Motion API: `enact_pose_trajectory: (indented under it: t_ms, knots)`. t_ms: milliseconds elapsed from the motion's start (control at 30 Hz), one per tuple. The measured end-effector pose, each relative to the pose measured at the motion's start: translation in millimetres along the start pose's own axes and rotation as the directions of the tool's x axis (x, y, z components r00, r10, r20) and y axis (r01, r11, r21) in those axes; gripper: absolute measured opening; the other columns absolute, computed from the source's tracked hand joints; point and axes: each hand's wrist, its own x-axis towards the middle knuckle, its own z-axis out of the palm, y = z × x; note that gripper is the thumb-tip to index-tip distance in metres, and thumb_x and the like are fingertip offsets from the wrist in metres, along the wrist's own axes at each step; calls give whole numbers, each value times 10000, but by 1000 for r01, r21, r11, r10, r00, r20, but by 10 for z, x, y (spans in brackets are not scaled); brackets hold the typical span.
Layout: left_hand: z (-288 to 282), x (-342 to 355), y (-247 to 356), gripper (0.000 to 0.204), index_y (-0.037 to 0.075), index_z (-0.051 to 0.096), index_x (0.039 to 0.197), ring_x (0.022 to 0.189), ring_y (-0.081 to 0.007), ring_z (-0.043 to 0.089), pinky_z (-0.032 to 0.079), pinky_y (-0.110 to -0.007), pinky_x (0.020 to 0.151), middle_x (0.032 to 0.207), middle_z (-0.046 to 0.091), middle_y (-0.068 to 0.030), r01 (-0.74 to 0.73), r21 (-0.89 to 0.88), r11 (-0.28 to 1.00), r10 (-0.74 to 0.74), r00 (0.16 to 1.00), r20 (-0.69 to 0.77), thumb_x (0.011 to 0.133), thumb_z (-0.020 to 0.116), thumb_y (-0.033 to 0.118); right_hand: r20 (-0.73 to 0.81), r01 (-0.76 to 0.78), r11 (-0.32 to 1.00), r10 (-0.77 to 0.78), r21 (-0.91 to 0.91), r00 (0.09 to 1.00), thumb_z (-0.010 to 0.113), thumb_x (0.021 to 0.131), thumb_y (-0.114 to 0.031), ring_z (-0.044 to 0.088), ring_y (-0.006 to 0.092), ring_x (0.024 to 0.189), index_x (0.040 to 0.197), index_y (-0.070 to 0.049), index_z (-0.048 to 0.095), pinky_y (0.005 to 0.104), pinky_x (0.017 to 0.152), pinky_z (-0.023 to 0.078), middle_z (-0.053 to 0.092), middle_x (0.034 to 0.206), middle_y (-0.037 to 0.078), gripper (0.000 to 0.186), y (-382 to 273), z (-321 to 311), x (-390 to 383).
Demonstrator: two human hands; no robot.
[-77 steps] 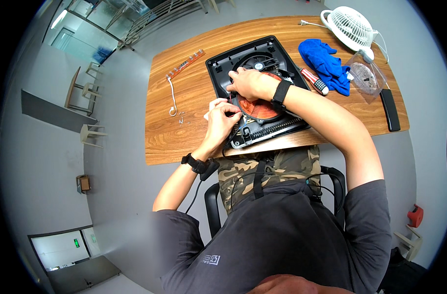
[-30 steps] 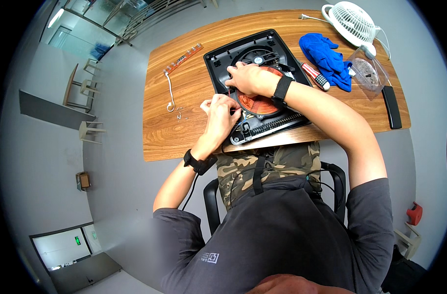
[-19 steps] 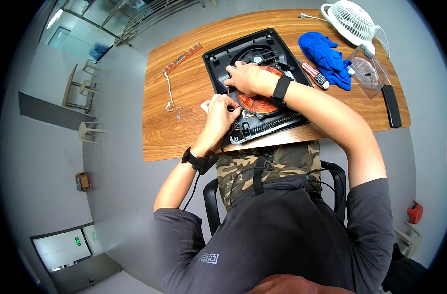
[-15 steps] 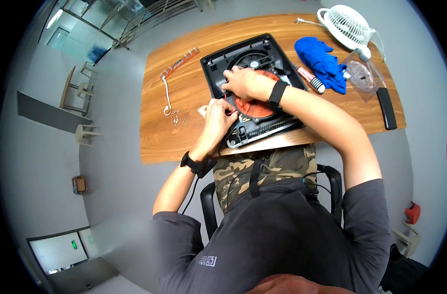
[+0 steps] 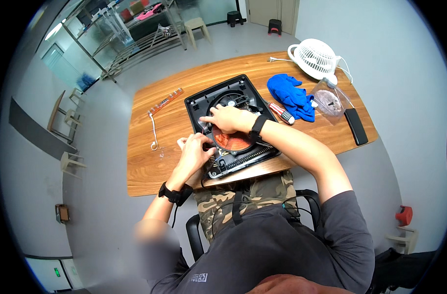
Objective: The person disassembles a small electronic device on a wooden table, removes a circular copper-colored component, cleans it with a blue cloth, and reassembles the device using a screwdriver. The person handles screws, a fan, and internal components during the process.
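Observation:
An opened induction cooker lies on the table, its black shell holding an orange-brown coil and a round black fan. My right hand reaches over the coil from the right, fingers spread toward the left side of the shell; its thumb is hidden. At the near left edge of the shell, my left hand is closed in a pinch by the coil's rim. A thin wire appears to be between its fingertips, though the fingers cover most of it. Wristbands show on both arms.
Left of the cooker lies an orange power strip with a white cord, near small loose bits. To the right are a striped screwdriver-like handle, a blue cloth, a clear plastic box, a black bar and a white fan.
The view has tilted, so the table sits lower and further left in the picture. Both hands stay at the cooker's left side, with the left fingers shifted slightly.

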Motion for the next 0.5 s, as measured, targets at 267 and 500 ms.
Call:
enact_pose_trajectory:
  t_ms: [267, 500]
  knots:
    - [-146, -38, -146, 207, 96, 761, 1013, 1110, -278, 631, 404, -436, 950, 1081, 709, -88, 25, -215, 976, -24, 1000, 7, 899, 712, 261, 6, -3, 955, 2, 296, 1000, 532, 913, -53, 560, 381, 1241, 1458, -64, 489, 454, 1057, 463, 594, 1304, 201, 547, 275, -90, -58]
    - [-161, -128, -460, 175, 26, 750, 1029, 950, -311, 697, 553, -383, 846, 1014, 704, -158, 48, -333, 942, -95, 988, -126, 902, 695, 134, 20, 33, 957, -40, 287, 999, 564, 856, -29, 549, 377, 1267, 1377, -21, 556, 451, 1082, 463, 583, 1328, 185, 522, 325, -151, -48]
